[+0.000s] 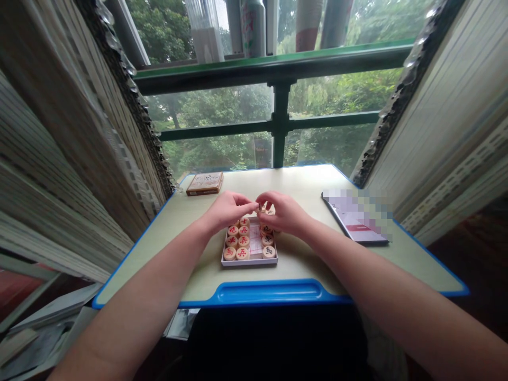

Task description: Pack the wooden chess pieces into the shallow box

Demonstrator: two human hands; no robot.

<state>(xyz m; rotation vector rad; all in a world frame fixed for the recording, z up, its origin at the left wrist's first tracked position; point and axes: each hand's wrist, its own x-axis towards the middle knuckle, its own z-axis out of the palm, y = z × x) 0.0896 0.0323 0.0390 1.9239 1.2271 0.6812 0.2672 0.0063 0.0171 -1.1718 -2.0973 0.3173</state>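
In the middle of the desk, a shallow white box holds round wooden xiangqi pieces. Red-marked pieces fill two columns on its left side, and black-marked pieces stand in a column along the right. Bare box bottom with printed lines shows between them. Over the far end of the box, my left hand and my right hand meet fingertip to fingertip, both closed on a small xiangqi piece. More pieces lie by my right fingers, partly hidden by them.
A flat box lid with printed writing lies at the desk's far left. At the right is a dark-edged tablet-like item, partly blurred. The desk has a blue rim and front groove. Curtains flank both sides; cans stand on the window ledge.
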